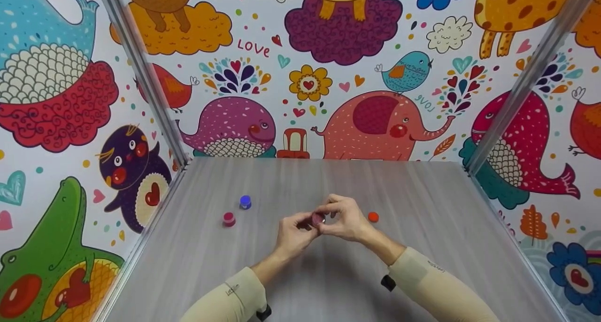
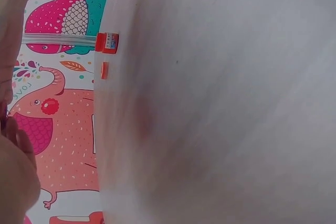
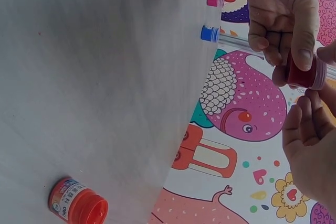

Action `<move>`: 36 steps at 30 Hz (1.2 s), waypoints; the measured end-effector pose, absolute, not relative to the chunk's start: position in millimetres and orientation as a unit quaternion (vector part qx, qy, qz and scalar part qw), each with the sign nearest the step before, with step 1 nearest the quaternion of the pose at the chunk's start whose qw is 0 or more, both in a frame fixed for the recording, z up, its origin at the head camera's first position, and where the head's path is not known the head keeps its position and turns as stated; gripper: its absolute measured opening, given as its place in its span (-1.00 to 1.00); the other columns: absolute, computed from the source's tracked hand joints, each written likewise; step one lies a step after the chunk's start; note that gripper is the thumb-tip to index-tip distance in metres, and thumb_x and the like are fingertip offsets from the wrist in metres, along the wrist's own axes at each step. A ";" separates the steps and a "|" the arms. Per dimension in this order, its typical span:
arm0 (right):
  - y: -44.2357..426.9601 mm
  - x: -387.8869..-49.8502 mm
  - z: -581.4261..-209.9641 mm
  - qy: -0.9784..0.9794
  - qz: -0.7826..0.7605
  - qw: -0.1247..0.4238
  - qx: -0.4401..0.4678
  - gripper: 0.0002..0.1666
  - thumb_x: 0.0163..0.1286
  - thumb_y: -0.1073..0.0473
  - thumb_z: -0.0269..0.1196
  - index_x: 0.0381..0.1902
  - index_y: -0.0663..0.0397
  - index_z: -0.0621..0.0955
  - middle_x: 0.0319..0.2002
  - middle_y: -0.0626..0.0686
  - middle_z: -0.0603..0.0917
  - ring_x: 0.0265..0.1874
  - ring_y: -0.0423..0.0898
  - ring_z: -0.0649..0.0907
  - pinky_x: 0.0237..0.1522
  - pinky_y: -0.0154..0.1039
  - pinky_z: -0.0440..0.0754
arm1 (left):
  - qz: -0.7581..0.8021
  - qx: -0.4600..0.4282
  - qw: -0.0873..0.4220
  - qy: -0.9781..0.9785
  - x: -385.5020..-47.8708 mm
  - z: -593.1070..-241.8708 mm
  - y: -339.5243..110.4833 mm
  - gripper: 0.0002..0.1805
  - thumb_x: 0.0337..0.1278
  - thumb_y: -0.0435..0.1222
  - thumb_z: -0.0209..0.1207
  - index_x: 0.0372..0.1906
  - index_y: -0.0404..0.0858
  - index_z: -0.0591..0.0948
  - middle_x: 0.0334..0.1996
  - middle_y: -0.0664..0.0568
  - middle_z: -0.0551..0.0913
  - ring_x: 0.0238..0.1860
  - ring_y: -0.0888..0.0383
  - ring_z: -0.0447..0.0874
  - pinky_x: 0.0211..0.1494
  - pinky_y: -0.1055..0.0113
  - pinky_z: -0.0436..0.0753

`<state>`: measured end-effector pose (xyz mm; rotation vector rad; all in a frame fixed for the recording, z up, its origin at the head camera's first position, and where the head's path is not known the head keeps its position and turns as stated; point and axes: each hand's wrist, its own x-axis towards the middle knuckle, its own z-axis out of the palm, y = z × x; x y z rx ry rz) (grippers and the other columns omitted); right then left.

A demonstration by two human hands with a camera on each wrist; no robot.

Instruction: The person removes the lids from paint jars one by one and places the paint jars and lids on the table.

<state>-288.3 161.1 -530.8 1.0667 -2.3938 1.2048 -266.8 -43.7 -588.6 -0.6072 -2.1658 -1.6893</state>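
Note:
A small dark red paint jar (image 3: 302,72) is held above the table between both hands. My left hand (image 1: 295,235) grips the jar's body, its thumb lying along the side in the right wrist view. With thumb and fingertips, my right hand (image 1: 346,219) pinches the paler ridged end (image 3: 319,73) of the same jar. Whether that end is a lid or the jar's rim I cannot tell. In the left wrist view, only part of a hand (image 2: 18,166) shows at the left edge, and the jar is mostly hidden.
To the left stand a pink jar (image 1: 228,219) and a blue jar (image 1: 245,202) on the grey table (image 1: 225,275). An orange jar (image 3: 79,203) and a loose orange cap (image 1: 373,217) are at the right. Printed walls (image 1: 300,78) and metal posts surround the table.

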 end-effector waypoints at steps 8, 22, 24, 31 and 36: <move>162.5 -290.7 -535.6 -0.801 0.430 0.134 0.395 -0.61 0.10 0.37 0.54 -0.08 -0.03 0.93 -0.25 0.05 0.78 -0.25 0.12 0.74 -0.21 -0.07 0.74 | -0.604 -0.215 0.151 -0.752 -265.9 -589.8 -42.0 -0.75 0.17 -0.39 0.62 -0.06 -0.14 0.91 -0.26 -0.13 0.92 -0.28 0.21 0.82 -0.13 0.05 0.89; 163.2 -291.2 -536.8 -0.797 0.433 0.127 0.401 -0.47 0.09 0.33 0.50 0.09 -0.02 0.88 -0.14 0.05 0.83 -0.20 0.03 0.78 -0.22 -0.05 0.75 | -0.604 -0.210 0.146 -0.755 -264.8 -589.4 -41.6 -0.78 0.16 -0.35 0.65 -0.10 -0.13 0.91 -0.29 -0.04 0.90 -0.28 0.27 0.79 -0.13 0.28 0.85; 164.7 -290.0 -535.7 -0.803 0.434 0.125 0.389 -0.44 0.14 0.27 0.53 0.16 -0.05 0.86 -0.14 0.05 0.83 -0.18 0.03 0.79 -0.21 -0.09 0.76 | -0.604 -0.208 0.145 -0.756 -264.7 -588.6 -41.2 -0.77 0.16 -0.32 0.66 -0.08 -0.15 0.91 -0.28 -0.04 0.91 -0.28 0.30 0.78 -0.13 0.29 0.84; 167.3 -285.1 -535.2 -0.817 0.452 0.126 0.335 -0.47 0.20 0.06 0.68 0.13 -0.08 0.81 -0.21 0.06 0.82 -0.23 0.00 0.76 -0.17 -0.13 0.79 | -0.605 -0.196 0.139 -0.759 -262.7 -588.1 -39.8 -0.74 0.17 -0.21 0.68 -0.06 -0.12 0.92 -0.27 -0.01 0.90 -0.28 0.33 0.74 -0.11 0.30 0.83; 167.7 -283.7 -537.0 -0.823 0.453 0.128 0.317 -0.48 0.16 -0.02 0.77 -0.02 -0.01 0.78 -0.25 0.12 0.82 -0.31 0.03 0.73 -0.22 -0.29 0.70 | -0.603 -0.197 0.139 -0.760 -261.9 -588.7 -39.3 -0.74 0.19 -0.22 0.67 -0.04 -0.12 0.91 -0.21 -0.02 0.93 -0.27 0.36 0.74 -0.10 0.41 0.79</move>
